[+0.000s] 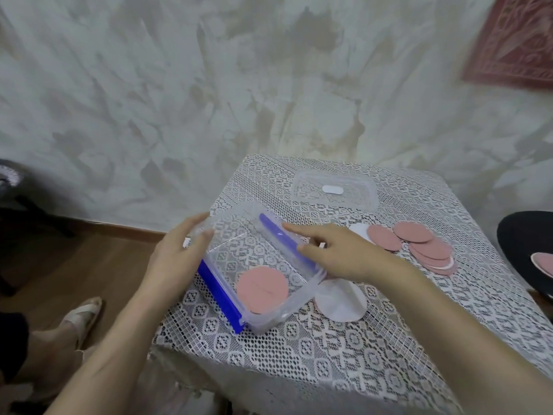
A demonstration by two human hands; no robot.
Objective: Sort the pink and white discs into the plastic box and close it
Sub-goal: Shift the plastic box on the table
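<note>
Both hands are on the plastic box [269, 262] at the centre of the frame; my left hand [176, 259] cups its far-left corner, fingers curled around the rim in a light grip; my right hand [338, 253] lies across the right wall, fingers stretched flat over the blue clip [284, 238], holding nothing.

From the head camera, one pink disc [262, 290] lies flat in the box's near corner; a white disc [341, 299] sits on the lace tablecloth [329, 354] just beside the box, lower right of it; a fanned pile of pink discs [425, 247] with a white disc [359, 232] at its left end waits at mid-right; the clear lid [333, 190] rests well apart, above the box.

I judge the sorting barely begun; to do it well I should steady the box with my left hand, free my right, take the nearest white disc first, and lay each one flat so the stack stays below the rim and the lid can seat.
</note>
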